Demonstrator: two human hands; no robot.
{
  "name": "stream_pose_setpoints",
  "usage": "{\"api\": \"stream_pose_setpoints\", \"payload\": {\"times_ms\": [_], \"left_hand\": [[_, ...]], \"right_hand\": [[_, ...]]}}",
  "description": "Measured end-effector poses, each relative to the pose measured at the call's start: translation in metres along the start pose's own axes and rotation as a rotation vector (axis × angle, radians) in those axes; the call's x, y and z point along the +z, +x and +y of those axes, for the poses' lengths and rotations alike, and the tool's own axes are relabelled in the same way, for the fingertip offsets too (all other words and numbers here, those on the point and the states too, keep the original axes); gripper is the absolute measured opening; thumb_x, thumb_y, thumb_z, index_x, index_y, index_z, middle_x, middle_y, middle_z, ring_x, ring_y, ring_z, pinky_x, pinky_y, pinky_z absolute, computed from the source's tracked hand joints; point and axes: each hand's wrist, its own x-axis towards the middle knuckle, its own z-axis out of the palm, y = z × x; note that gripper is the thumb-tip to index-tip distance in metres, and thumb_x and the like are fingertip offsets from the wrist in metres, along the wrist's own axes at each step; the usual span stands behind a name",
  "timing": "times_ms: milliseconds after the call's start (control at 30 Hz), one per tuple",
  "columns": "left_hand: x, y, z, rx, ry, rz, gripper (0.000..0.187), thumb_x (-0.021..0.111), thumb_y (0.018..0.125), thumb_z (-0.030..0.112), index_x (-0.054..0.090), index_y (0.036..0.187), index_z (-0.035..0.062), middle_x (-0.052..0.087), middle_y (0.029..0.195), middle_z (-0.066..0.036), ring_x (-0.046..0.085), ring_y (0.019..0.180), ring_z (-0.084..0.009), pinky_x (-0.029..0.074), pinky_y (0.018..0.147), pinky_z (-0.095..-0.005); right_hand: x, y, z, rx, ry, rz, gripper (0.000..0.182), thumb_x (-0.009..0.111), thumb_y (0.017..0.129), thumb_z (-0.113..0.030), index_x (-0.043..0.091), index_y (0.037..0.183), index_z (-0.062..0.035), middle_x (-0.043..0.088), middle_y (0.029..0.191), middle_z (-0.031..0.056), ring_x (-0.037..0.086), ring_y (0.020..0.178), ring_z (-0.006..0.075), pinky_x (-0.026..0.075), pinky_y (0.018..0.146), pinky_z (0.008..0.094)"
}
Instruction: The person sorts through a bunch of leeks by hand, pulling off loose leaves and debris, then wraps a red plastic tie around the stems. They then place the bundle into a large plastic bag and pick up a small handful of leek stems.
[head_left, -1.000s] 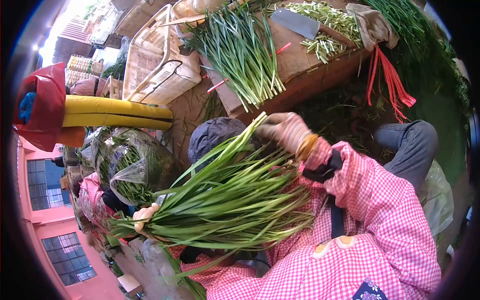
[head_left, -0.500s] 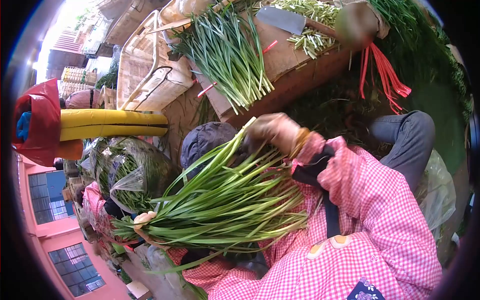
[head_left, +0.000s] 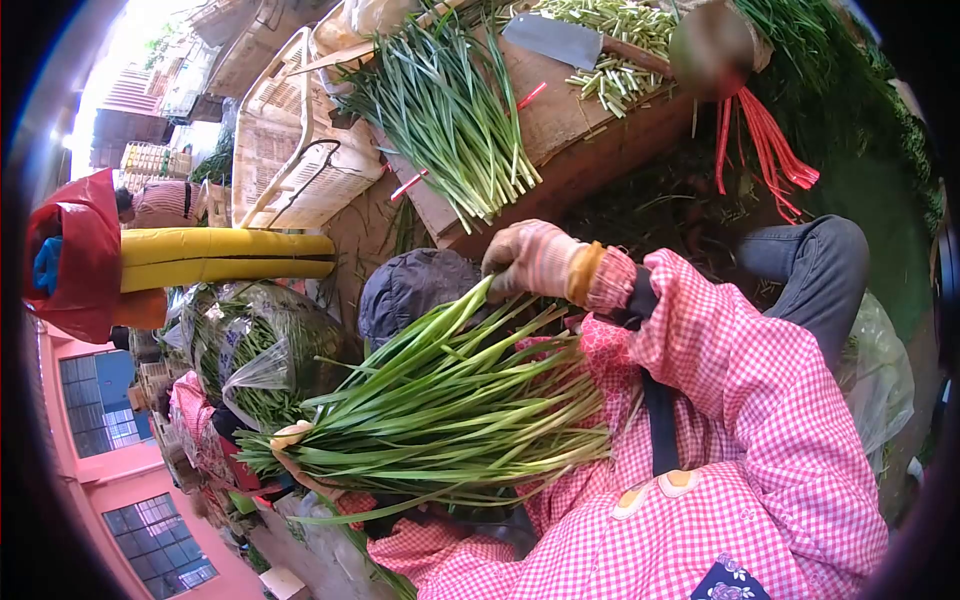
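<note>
Head view: left hand [head_left: 290,437] has its grip closed on the base of the bundle of green leaves [head_left: 450,405], held across the lap. Right hand [head_left: 535,258], gloved, pinches one leaf tip. Beyond, the tabletop [head_left: 590,110] carries a cleaver [head_left: 555,40] near its far edge.

The flat green leaves of the held bunch of chives [head_left: 440,420] look smooth and slightly waxy. The right hand [head_left: 530,258] wears a knitted pinkish cloth glove, matt and ribbed at the cuff. The pink-and-white checked sleeve [head_left: 740,400] is soft woven cloth. At the far side, the brown chopping board [head_left: 560,110] is rough, worn wood; the broad cleaver blade [head_left: 552,40] on it is dull grey metal. The cream slatted crate [head_left: 290,130] is plastic. On the left, the clear bag [head_left: 265,350] is glossy crinkled plastic film.
</note>
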Motion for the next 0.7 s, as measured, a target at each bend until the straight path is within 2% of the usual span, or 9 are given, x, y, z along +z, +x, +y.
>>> {"api": "stream_pose_setpoints", "payload": {"times_ms": [33, 100, 133, 300, 433, 467, 567, 600, 700], "left_hand": [[0.015, -0.005, 0.001, -0.038, -0.041, 0.058, 0.035, 0.039, 0.093, 0.036, 0.054, 0.106, 0.0075, 0.057, 0.102, -0.006, 0.056, 0.092, -0.0182, 0.045, 0.088, -0.033], [0.011, 0.002, 0.001, -0.089, -0.062, -0.052, 0.031, 0.04, 0.093, 0.035, 0.054, 0.098, 0.0079, 0.056, 0.095, -0.005, 0.055, 0.087, -0.0163, 0.045, 0.084, -0.0325], [0.015, 0.003, 0.004, -0.123, -0.067, -0.111, 0.029, 0.04, 0.093, 0.034, 0.054, 0.094, 0.0081, 0.056, 0.092, -0.004, 0.054, 0.085, -0.0154, 0.045, 0.083, -0.0322], [0.038, -0.008, 0.003, 0.107, 0.157, -0.077, 0.027, 0.042, 0.092, 0.033, 0.052, 0.093, 0.0082, 0.053, 0.087, -0.004, 0.054, 0.081, -0.015, 0.047, 0.079, -0.0313], [0.013, 0.002, 0.005, 0.009, 0.217, -0.086, 0.028, 0.041, 0.092, 0.034, 0.052, 0.095, 0.0085, 0.053, 0.088, -0.004, 0.054, 0.081, -0.0143, 0.047, 0.08, -0.0314], [0.024, -0.001, 0.004, -0.14, 0.056, 0.159, 0.029, 0.04, 0.093, 0.035, 0.051, 0.092, 0.0086, 0.054, 0.088, -0.004, 0.054, 0.081, -0.0149, 0.047, 0.079, -0.032], [0.025, 0.002, 0.001, 0.056, 0.221, -0.01, 0.03, 0.04, 0.093, 0.037, 0.051, 0.088, 0.009, 0.054, 0.085, -0.005, 0.054, 0.079, -0.0156, 0.047, 0.079, -0.0326], [0.041, -0.008, 0.006, -0.023, 0.131, 0.119, 0.03, 0.039, 0.093, 0.036, 0.05, 0.086, 0.0089, 0.053, 0.083, -0.004, 0.053, 0.078, -0.0161, 0.047, 0.078, -0.0326], [-0.022, 0.012, 0.002, -0.097, 0.072, -0.323, 0.037, 0.037, 0.093, 0.037, 0.05, 0.114, 0.0092, 0.056, 0.107, -0.008, 0.054, 0.097, -0.0193, 0.046, 0.09, -0.0367]], "right_hand": [[0.002, -0.009, 0.007, -0.183, -0.078, 0.16, 0.027, 0.071, 0.069, -0.026, 0.067, 0.09, -0.0097, 0.064, 0.075, 0.0082, 0.061, 0.064, 0.0177, 0.049, 0.061, 0.0296], [-0.007, -0.025, -0.008, 0.311, 0.818, 0.061, 0.025, 0.074, 0.066, -0.015, 0.067, 0.088, -0.0069, 0.064, 0.074, 0.0042, 0.058, 0.065, 0.0107, 0.047, 0.064, 0.0273], [-0.009, -0.029, -0.012, 0.404, 0.885, 0.079, 0.02, 0.073, 0.067, -0.011, 0.066, 0.085, -0.0053, 0.065, 0.075, 0.0039, 0.058, 0.069, 0.0106, 0.048, 0.067, 0.0268], [-0.019, -0.041, 0.069, 0.584, 0.589, 0.617, 0.012, 0.067, 0.073, -0.009, 0.066, 0.083, -0.0019, 0.064, 0.073, 0.0045, 0.058, 0.067, 0.0113, 0.047, 0.066, 0.0245], [-0.05, -0.048, 0.041, 0.379, 0.454, 0.373, 0.023, 0.07, 0.072, -0.018, 0.067, 0.09, -0.005, 0.065, 0.083, 0.0084, 0.06, 0.078, 0.0169, 0.047, 0.074, 0.0292], [-0.05, -0.041, 0.022, 0.201, 0.434, 0.366, 0.025, 0.069, 0.073, -0.02, 0.067, 0.093, -0.0059, 0.065, 0.087, 0.0089, 0.06, 0.082, 0.0173, 0.046, 0.076, 0.0288], [-0.031, -0.019, -0.007, -0.071, 0.371, 0.143, 0.024, 0.067, 0.076, -0.021, 0.066, 0.096, -0.0067, 0.064, 0.093, 0.0102, 0.06, 0.088, 0.0162, 0.045, 0.079, 0.0278], [-0.025, -0.014, -0.012, 0.107, 0.379, -0.001, 0.026, 0.071, 0.073, -0.018, 0.066, 0.097, -0.0084, 0.061, 0.099, 0.0061, 0.057, 0.092, 0.0163, 0.045, 0.081, 0.029], [-0.009, -0.009, -0.013, 0.409, 0.772, -0.037, 0.019, 0.071, 0.071, -0.01, 0.066, 0.088, -0.0038, 0.064, 0.078, 0.0035, 0.059, 0.072, 0.0108, 0.047, 0.068, 0.025]]}}
